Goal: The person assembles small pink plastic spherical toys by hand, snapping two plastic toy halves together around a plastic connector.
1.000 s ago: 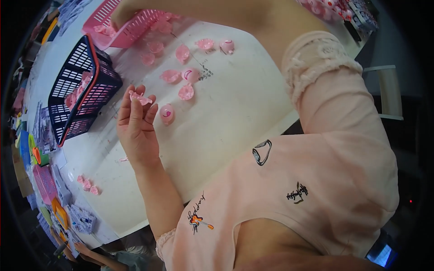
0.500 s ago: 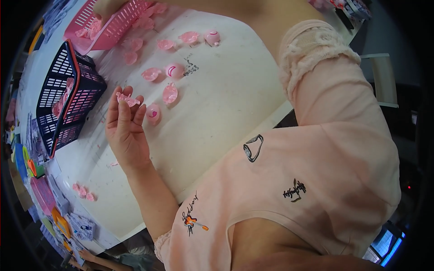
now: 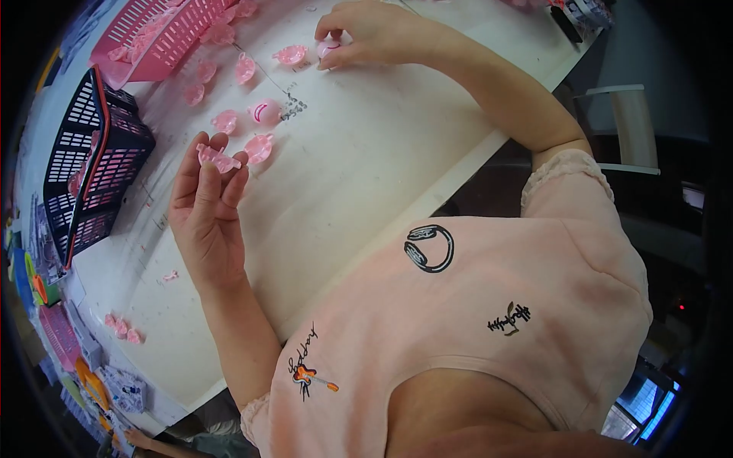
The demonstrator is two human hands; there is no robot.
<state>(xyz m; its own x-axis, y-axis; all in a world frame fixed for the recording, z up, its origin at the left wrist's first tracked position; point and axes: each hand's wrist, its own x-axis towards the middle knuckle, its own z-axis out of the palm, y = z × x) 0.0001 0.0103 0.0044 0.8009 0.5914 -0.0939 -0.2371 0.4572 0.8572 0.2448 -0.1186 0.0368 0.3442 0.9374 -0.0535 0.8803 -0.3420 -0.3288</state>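
My left hand [image 3: 210,221] is raised over the table, its thumb and fingers pinching a small translucent pink plastic shell piece [image 3: 218,159]. Farther away and to the right, my right hand [image 3: 374,34] has its thumb and fingers closed around a pale pink ball [image 3: 328,49] with a darker mark. Beside that ball lies a pink petal-edged shell [image 3: 290,55]. Another pale pink ball [image 3: 265,112], marked with a pink curve, sits between two more shells, one of them [image 3: 259,148] just beyond my left fingertips.
A pink slotted basket [image 3: 141,46] full of pink pieces stands at the far left. Nearer is a dark blue basket [image 3: 114,145] with a red rim. Small pink pieces [image 3: 122,328] lie near the table's left edge. Bundles and coloured items line that side.
My right hand has come out of the pink basket and across to the right, and now grips the far ball. My left hand keeps its shell piece; the ball beside it is no longer visible.
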